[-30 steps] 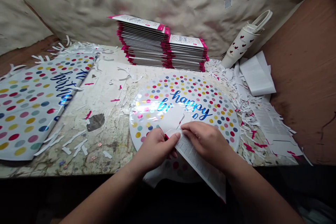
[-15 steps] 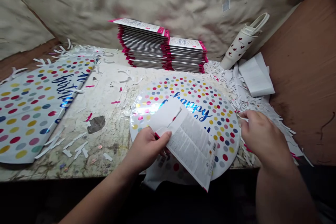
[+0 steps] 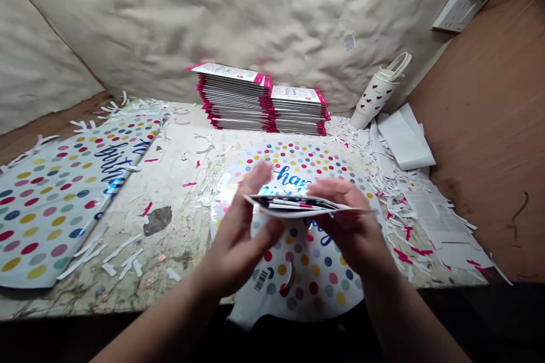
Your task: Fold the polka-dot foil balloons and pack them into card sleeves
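My left hand (image 3: 242,232) and my right hand (image 3: 349,227) together hold a flat printed card (image 3: 298,206) edge-on above the table, roughly level, with pink and dark lines on its face. Both hands pinch its ends, left at the near-left, right at the right. Under them lies a round foil balloon (image 3: 298,278) with coloured dots and blue "happy birthday" script, its tail hanging over the table's front edge.
Two stacks of pink-edged cards (image 3: 259,99) stand at the back. A second dotted balloon (image 3: 55,198) lies at the left. Paper strips (image 3: 392,181) and sheets litter the right side. A heart-print cup (image 3: 374,96) leans on the wall; a power strip (image 3: 462,5) sits above.
My right hand came back from the paper scraps on the right and took the card's other end. The card was raised and turned from lying face-up to edge-on. The camera tilted up.
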